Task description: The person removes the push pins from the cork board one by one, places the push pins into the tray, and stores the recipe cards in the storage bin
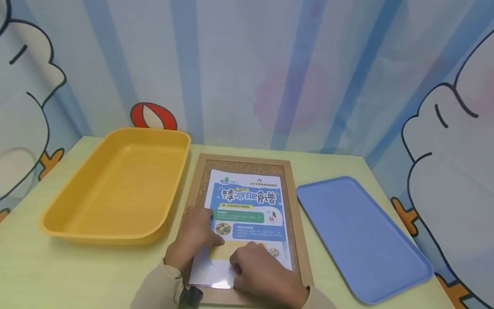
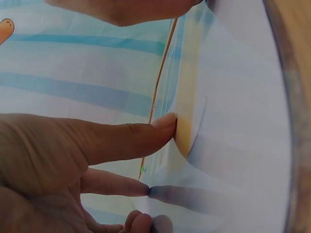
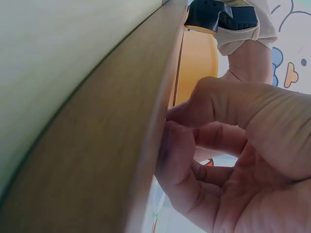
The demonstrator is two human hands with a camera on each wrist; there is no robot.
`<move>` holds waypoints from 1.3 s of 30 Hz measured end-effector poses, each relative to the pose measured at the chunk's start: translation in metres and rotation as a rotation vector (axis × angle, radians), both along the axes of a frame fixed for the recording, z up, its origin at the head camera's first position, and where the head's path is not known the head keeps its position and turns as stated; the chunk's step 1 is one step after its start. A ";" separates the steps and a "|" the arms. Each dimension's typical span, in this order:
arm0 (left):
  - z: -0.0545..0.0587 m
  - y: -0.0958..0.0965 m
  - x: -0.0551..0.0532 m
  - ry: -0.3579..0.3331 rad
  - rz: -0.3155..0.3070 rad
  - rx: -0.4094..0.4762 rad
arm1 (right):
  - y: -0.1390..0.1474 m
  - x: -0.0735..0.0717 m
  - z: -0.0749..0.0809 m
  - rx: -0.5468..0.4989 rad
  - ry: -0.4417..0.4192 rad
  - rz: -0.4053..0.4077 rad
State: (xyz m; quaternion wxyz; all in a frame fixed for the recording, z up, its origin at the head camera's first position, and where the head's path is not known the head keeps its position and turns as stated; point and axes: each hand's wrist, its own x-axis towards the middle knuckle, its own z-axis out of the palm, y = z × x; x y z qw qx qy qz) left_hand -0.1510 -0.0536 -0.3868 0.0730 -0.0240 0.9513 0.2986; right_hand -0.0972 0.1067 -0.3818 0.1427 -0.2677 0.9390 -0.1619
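A glossy printed sheet [image 1: 247,197] with Chinese lettering lies on a wood-framed cork board [image 1: 285,167]. My left hand [image 1: 194,234] rests at the sheet's left side. Its thumb and fingertips, fairly straight, touch the shiny surface in the left wrist view. My right hand [image 1: 266,272] is over the lower part of the sheet with its fingers curled. In the right wrist view its thumb [image 3: 194,107] and index finger [image 3: 177,150] meet against the surface. Nothing shows between them, though their tips are partly hidden. A small green round thing [image 1: 227,178] marks the sheet's top left.
A deep yellow tray [image 1: 112,189] stands left of the board. To the right lies a flat blue tray [image 1: 362,240]. Behind the pale green table [image 1: 328,163] hangs a striped cartoon backdrop [image 1: 239,77]. A dark device [image 3: 221,17] is strapped at the left wrist.
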 end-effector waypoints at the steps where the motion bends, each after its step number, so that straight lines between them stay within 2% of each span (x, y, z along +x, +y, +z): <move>1: 0.000 0.001 0.000 0.000 -0.001 -0.010 | 0.000 -0.001 0.000 0.001 -0.002 -0.001; 7: 0.003 0.004 -0.001 -0.017 -0.010 -0.062 | 0.001 -0.002 0.001 -0.016 -0.036 -0.022; 14: 0.004 0.006 -0.003 -0.034 -0.014 -0.066 | 0.003 -0.005 0.001 -0.092 -0.123 -0.061; 23: 0.006 0.007 -0.003 -0.033 -0.021 -0.077 | 0.010 -0.010 0.003 -0.123 -0.150 -0.011; 27: 0.006 0.007 -0.001 -0.025 -0.029 -0.067 | 0.021 -0.014 0.002 -0.194 -0.154 0.000; 31: 0.006 0.007 0.000 -0.017 -0.024 -0.060 | 0.043 -0.025 0.005 -0.295 -0.129 -0.112; 35: 0.008 0.008 0.000 -0.012 -0.026 -0.067 | 0.076 -0.038 0.014 -0.361 -0.077 -0.350; 39: 0.009 0.009 0.000 -0.006 -0.038 -0.073 | 0.118 -0.046 0.018 -0.402 -0.018 -0.510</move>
